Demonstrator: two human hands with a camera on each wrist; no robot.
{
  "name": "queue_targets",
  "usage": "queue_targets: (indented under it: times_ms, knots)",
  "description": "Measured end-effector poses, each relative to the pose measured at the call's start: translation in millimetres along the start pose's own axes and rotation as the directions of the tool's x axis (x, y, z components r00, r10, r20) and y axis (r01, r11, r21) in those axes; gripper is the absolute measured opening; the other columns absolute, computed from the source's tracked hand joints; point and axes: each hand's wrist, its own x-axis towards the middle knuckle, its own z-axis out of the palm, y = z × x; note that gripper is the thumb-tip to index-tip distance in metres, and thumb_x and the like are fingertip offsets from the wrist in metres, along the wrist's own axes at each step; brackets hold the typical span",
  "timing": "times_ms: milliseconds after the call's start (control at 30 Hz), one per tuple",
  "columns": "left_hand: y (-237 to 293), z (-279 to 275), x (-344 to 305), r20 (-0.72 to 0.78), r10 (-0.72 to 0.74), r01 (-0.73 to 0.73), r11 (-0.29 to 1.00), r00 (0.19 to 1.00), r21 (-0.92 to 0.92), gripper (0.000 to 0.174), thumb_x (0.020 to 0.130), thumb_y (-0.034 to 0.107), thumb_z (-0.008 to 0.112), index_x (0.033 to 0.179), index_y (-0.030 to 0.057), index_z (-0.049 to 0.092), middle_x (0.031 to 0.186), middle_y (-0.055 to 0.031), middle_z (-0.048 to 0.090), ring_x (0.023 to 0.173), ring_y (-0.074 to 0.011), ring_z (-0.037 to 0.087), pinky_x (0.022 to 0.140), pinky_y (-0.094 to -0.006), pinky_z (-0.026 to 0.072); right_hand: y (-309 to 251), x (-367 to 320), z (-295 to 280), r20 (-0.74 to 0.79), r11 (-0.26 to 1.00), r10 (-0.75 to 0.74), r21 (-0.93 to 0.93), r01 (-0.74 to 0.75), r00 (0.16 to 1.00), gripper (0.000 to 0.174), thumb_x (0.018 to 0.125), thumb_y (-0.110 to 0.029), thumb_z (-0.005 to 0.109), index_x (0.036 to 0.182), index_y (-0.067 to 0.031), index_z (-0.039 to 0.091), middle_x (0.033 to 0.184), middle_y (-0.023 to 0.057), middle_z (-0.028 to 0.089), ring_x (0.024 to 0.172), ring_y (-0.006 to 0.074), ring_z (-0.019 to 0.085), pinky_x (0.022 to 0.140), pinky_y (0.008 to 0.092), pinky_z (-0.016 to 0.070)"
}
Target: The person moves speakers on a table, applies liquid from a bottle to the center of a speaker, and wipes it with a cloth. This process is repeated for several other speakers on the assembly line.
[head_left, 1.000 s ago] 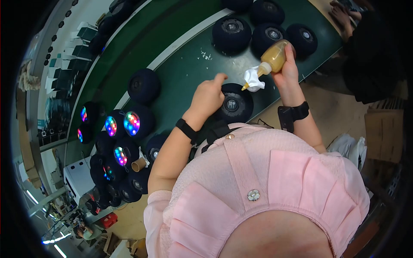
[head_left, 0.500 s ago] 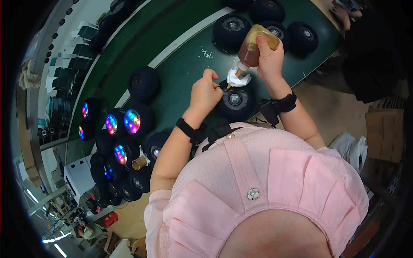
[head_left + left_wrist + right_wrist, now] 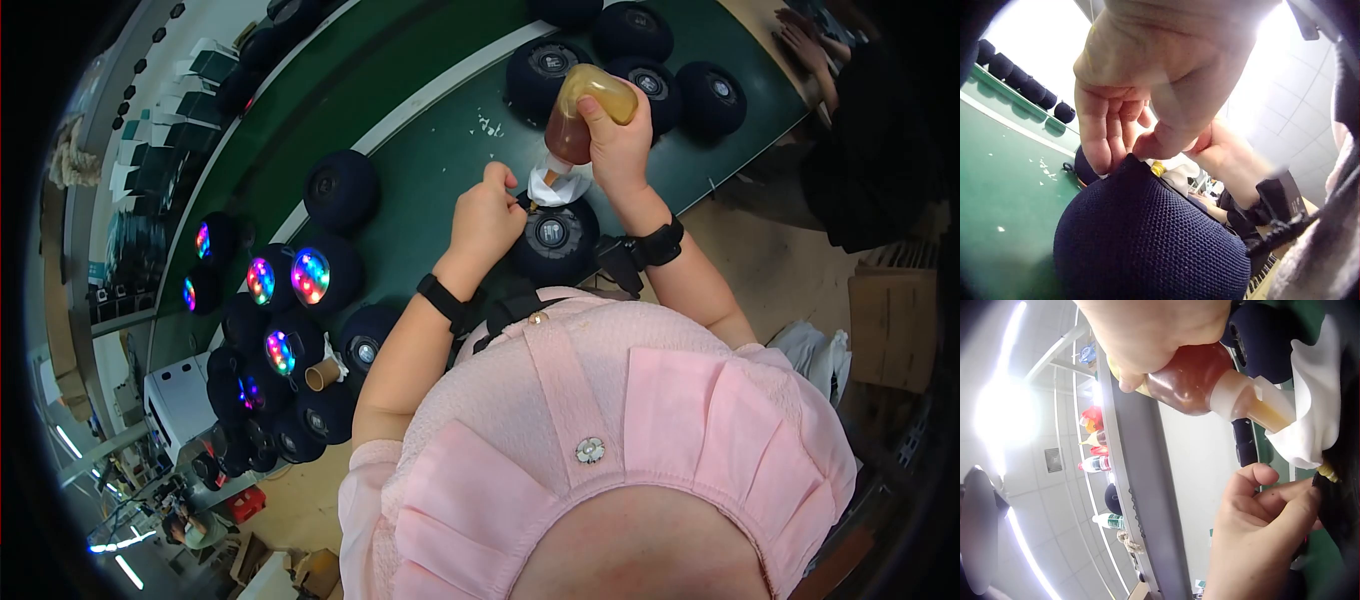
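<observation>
A round speaker point(image 3: 553, 240) in dark blue knit fabric sits at the table's near edge, its ringed face upward. My left hand point(image 3: 485, 220) pinches the lip of its fabric cover point(image 3: 1147, 237) between thumb and fingers, pulling it up to a peak. With my right hand point(image 3: 622, 150) I grip a squeeze bottle point(image 3: 568, 138) of amber liquid, tipped nozzle down. White tissue point(image 3: 560, 190) is wrapped round its nozzle. In the right wrist view the yellowish nozzle tip point(image 3: 1329, 472) is right at the lifted lip, beside my left fingertips.
Several similar speakers stand at the table's far right, among them one speaker point(image 3: 711, 98). More crowd the left, some with coloured lights point(image 3: 311, 276), near a cardboard tube point(image 3: 322, 375). White scraps point(image 3: 488, 125) lie on the green table point(image 3: 440, 160). Another person's hands point(image 3: 805, 45) show at upper right.
My right hand has brought the bottle leftward and tipped it, its nozzle now at the speaker's rim. My left hand, earlier with a finger extended, now pinches the fabric lip.
</observation>
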Motion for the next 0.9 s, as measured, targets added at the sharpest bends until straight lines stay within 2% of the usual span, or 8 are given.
queue_targets:
  times_ms: [200,367,467,533,633,700,767,900]
  knots:
    - [0.3,-0.5,0.4,0.016,-0.037,0.036,0.998,0.999,0.042,0.025,0.066,0.001,0.058,0.088,0.0031,0.047,0.067,-0.0101,0.062,0.062,-0.0223,0.063,0.06,-0.0296,0.0492,-10.2,-7.3,-0.2,0.052,0.993,-0.12,-0.003,0.12,0.991,0.053,0.073,-0.022,0.075,0.11,0.0007,0.044,0.101,0.0077,0.056,0.09,0.014,0.055,0.081,0.0266,0.0463]
    - [-2.8,-2.6,-7.2,0.074,-0.132,0.142,0.979,0.988,-0.144,0.037,0.065,0.009,0.071,0.094,0.002,0.049,0.079,-0.0091,0.063,0.069,-0.016,0.061,0.065,-0.0276,0.0495,-15.4,12.8,-32.8,-0.074,0.902,0.215,0.398,-0.169,0.974,0.035,0.086,-0.025,0.061,0.109,-0.0016,0.05,0.099,0.0069,0.058,0.086,0.0136,0.056,0.076,0.0277,0.0478]
    - [-11.9,-9.6,-25.1,0.003,-0.105,0.104,0.978,0.994,-0.183,0.051,0.061,0.015,0.077,0.102,0.0025,0.049,0.095,-0.0128,0.061,0.078,-0.0201,0.061,0.068,-0.0315,0.05,-11.2,26.6,-74.0,-0.088,0.749,0.484,0.556,-0.36,0.87,0.039,0.089,-0.039,0.052,0.11,-0.0066,0.051,0.099,0.0078,0.059,0.088,0.0226,0.058,0.078,0.0398,0.05]
    - [-16.8,-16.1,-37.3,0.204,-0.225,0.271,0.932,0.953,-0.24,0.086,0.054,0.02,0.083,0.124,0.0039,0.037,0.114,-0.0195,0.051,0.083,-0.0207,0.059,0.072,-0.0316,0.0498,-20.9,22.5,-96.4,-0.081,0.717,0.549,0.557,-0.419,0.832,0.043,0.086,-0.046,0.052,0.109,-0.0092,0.05,0.096,0.0095,0.057,0.087,0.0266,0.058,0.077,0.0473,0.0497]
    - [-23.0,-4.9,-44.9,0.429,-0.256,0.391,0.882,0.866,-0.263,0.115,0.049,0.023,0.086,0.138,0.0047,0.017,0.125,-0.0249,0.041,0.1,-0.0275,0.056,0.083,-0.0339,0.0472,-19.2,13.2,-119.9,-0.165,0.619,0.676,0.655,-0.432,0.718,0.043,0.086,-0.046,0.051,0.108,-0.0091,0.05,0.099,0.012,0.055,0.088,0.0286,0.056,0.075,0.0466,0.05]
    - [-25.3,16.5,-45.0,0.339,-0.11,0.164,0.977,0.934,-0.134,0.119,0.049,0.025,0.086,0.139,0.0019,0.011,0.128,-0.0256,0.039,0.121,-0.0367,0.039,0.102,-0.0366,0.0326,-4.6,3.5,-140.3,-0.119,0.511,0.77,0.703,-0.494,0.627,0.043,0.086,-0.046,0.051,0.106,-0.008,0.05,0.098,0.0147,0.055,0.086,0.0317,0.055,0.075,0.0468,0.0499]
    - [-20.6,30.9,-38.9,0.387,-0.185,0.298,0.92,0.903,-0.256,0.122,0.05,0.026,0.086,0.139,0.0009,0.007,0.129,-0.0257,0.038,0.12,-0.0361,0.04,0.101,-0.0364,0.034,0.6,-5.4,-148.9,-0.121,0.45,0.825,0.731,-0.512,0.552,0.039,0.088,-0.046,0.049,0.105,-0.0106,0.05,0.1,0.011,0.054,0.09,0.0309,0.054,0.079,0.047,0.0478]
    - [-21.7,62.8,-11.4,0.253,-0.129,0.208,0.925,0.959,-0.318,0.122,0.051,0.027,0.086,0.139,0.0003,0.005,0.129,-0.0258,0.038,0.119,-0.0354,0.041,0.1,-0.0365,0.0348,11.0,-18.1,-166.6,-0.071,0.4,0.84,0.75,-0.526,0.537,0.039,0.087,-0.045,0.05,0.105,-0.0102,0.049,0.097,0.0118,0.054,0.086,0.0305,0.054,0.076,0.0465,0.0485]
